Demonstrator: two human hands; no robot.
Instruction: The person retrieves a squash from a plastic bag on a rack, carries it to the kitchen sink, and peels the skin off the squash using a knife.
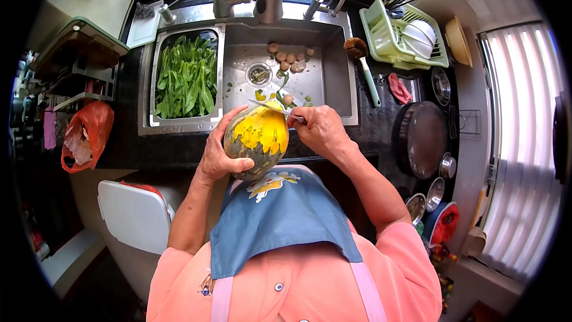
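Observation:
A pumpkin [257,137] with mottled green skin is held at the sink's front edge, its upper side peeled to bright yellow flesh. My left hand [215,154] wraps around its left side, thumb lying across the lower part. In my right hand [325,131] is a knife [268,106], its handle gripped and its blade lying against the peeled top of the pumpkin. Yellow and green peel pieces [260,95] lie in the sink [238,42] just beyond. The knife's handle is mostly hidden by my fingers.
Leafy greens [187,77] fill a rectangular basket on the left of the sink. Several round brownish pieces [290,58] lie near the drain [259,74]. On the right are a brush [363,65], a green dish rack [381,30] and a round wooden board [423,140]. A red bag [98,128] hangs left.

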